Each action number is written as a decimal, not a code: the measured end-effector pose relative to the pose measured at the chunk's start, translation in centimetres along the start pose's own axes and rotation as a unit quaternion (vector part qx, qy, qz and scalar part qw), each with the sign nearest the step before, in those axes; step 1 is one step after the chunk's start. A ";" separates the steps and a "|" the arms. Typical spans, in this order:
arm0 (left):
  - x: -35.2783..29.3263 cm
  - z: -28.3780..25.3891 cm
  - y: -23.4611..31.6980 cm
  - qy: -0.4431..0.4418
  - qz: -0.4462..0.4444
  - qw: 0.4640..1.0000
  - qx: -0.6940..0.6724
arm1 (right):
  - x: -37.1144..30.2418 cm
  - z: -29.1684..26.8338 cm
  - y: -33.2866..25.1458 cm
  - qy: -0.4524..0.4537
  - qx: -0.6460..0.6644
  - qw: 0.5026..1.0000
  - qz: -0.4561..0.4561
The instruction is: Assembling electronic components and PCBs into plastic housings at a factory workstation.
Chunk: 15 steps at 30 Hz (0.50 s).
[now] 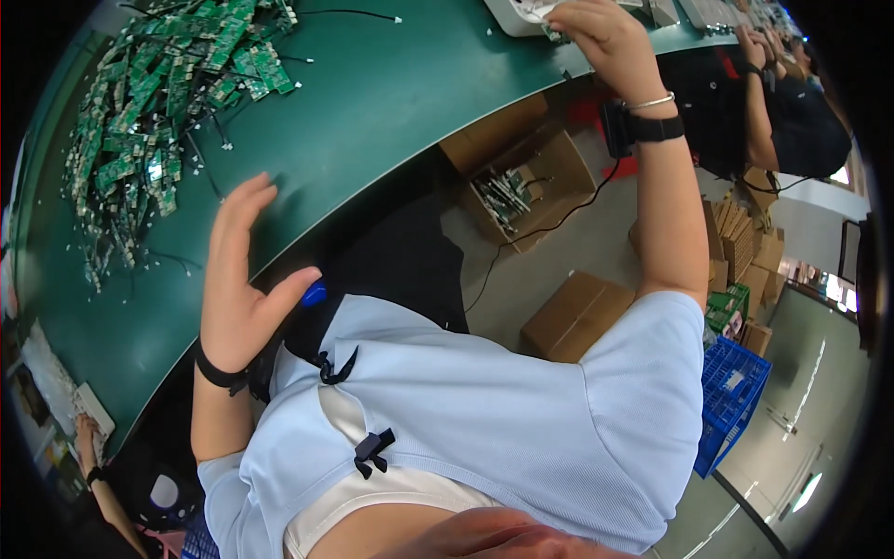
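My left hand (237,293) is open at the near edge of the green table (363,112), thumb spread away from the fingers, with nothing in its grasp. A small blue thing (315,293) shows against my thumb tip; its kind is unclear. On the table beyond that hand lies a big heap of green circuit boards (158,112) with black cables. My right hand (605,42) reaches out far right, fingers pinched together over a white tray (510,19). A bit of green and white shows at its fingertips, too small and covered to name.
Below the table edge stands an open carton (559,172) with circuit boards inside. A closed carton (577,315) and a blue crate (736,396) are on the right. Another person's arm (759,112) is at the far right, another's hand (87,438) at lower left.
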<state>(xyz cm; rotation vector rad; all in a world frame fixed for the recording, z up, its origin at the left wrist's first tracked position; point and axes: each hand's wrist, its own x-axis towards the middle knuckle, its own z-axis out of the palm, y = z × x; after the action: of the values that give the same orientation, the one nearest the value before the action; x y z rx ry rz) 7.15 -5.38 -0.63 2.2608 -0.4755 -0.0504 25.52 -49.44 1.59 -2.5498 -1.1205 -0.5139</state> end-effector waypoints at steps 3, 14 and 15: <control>-0.2 0.2 -0.1 -0.038 -0.018 0.994 0.103 | -0.4 0.4 1.4 0.018 -0.018 1.000 0.013; -0.6 2.0 -1.3 -0.051 0.020 0.956 0.288 | -6.0 -1.2 8.4 0.075 -0.184 0.977 0.074; -0.5 2.1 -1.4 -0.043 0.022 0.956 0.289 | -7.8 -1.1 9.2 0.115 -0.209 0.967 0.088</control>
<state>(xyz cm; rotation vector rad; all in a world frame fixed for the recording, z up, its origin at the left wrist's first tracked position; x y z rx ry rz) 6.74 -5.81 -3.12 2.8270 -0.6523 0.0170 27.32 -60.83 -2.07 -2.8053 -0.7584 -1.0642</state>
